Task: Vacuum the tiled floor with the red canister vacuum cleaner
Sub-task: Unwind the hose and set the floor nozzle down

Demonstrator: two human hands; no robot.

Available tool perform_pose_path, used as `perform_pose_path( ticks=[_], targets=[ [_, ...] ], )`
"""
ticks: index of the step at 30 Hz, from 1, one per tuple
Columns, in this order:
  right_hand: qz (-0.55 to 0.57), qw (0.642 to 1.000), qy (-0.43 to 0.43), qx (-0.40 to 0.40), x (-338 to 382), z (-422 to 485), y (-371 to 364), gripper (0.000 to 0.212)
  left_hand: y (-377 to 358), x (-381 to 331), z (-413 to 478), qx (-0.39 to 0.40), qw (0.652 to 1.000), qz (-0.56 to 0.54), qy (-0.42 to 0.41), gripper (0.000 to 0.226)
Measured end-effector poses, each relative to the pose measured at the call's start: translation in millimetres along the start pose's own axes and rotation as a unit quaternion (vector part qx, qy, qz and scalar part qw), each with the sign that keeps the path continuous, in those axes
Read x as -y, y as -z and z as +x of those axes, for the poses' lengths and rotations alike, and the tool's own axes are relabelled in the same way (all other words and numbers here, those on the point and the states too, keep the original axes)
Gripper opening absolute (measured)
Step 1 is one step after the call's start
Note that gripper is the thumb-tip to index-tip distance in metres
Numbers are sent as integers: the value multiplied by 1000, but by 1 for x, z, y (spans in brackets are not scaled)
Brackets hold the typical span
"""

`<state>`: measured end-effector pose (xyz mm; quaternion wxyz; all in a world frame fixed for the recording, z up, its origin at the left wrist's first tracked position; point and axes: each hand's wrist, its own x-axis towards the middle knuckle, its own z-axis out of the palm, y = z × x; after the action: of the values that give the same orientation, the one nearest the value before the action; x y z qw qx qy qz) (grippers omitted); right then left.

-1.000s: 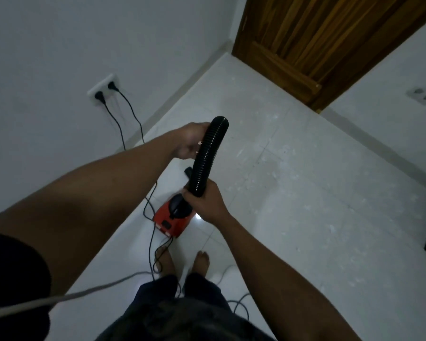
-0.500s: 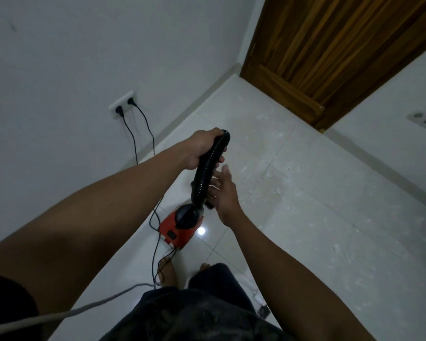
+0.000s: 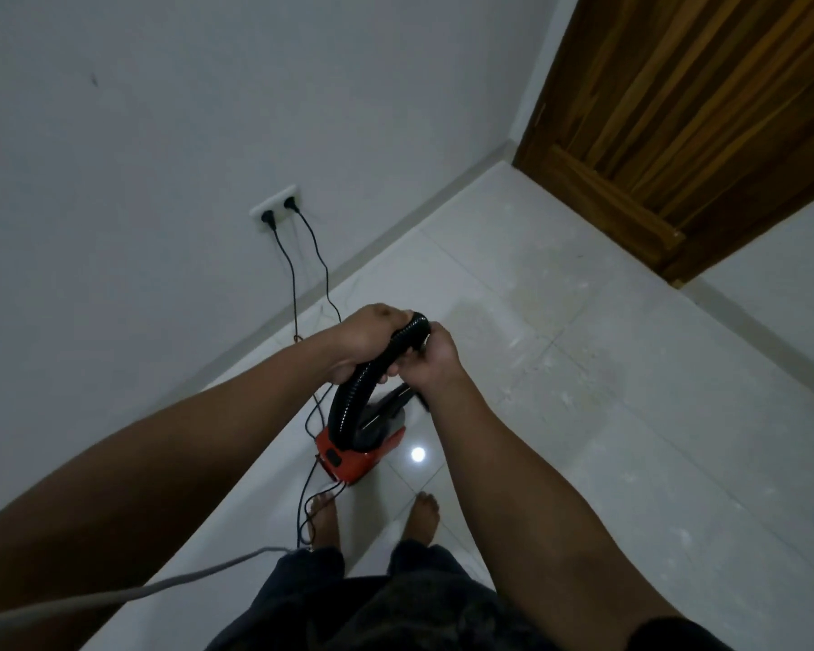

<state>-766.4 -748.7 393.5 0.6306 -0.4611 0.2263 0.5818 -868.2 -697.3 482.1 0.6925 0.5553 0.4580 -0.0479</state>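
The red canister vacuum cleaner (image 3: 354, 455) sits on the white tiled floor (image 3: 630, 415) just ahead of my bare feet. Its black ribbed hose (image 3: 351, 401) curves up from the canister to chest height. My left hand (image 3: 365, 343) is wrapped around the hose near its upper end. My right hand (image 3: 435, 357) grips the hose's open tip from the right side; a dark piece below that hand is partly hidden by it. Both hands touch the hose and nearly meet.
A wall socket (image 3: 276, 209) holds two black plugs whose cords (image 3: 309, 274) run down to the floor and loop by my left foot. A grey cable (image 3: 114, 599) crosses the lower left. A wooden door (image 3: 687, 133) stands in the far right corner.
My right hand has come up from beside the hose and closed on its tip. The hose now bends in an arc, and my view has tilted higher.
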Motion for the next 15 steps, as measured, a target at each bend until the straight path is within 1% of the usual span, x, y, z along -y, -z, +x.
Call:
perform_pose_path(
  ticks=[3,6,8,10,12,15],
  targets=[
    [-37,999,-31,-15,2,2,-1,30,-3,9,-8,-17,999,-4,43,34],
    [-71,991,-112,-17,-4,3,8,37,-16,19,-14,-21,996,2,89,38],
    [-92,985,-146,-18,-5,6,14,43,-24,26,-13,-27,995,-12,98,40],
    [-108,980,-161,-32,-5,14,19,45,-28,34,-10,-38,994,-27,100,45],
    [-122,977,-168,-49,-5,21,22,42,-31,39,-5,-53,992,-40,105,51],
    [-147,971,-179,-66,-4,32,27,38,-38,44,0,-78,989,-46,116,52]
  ],
)
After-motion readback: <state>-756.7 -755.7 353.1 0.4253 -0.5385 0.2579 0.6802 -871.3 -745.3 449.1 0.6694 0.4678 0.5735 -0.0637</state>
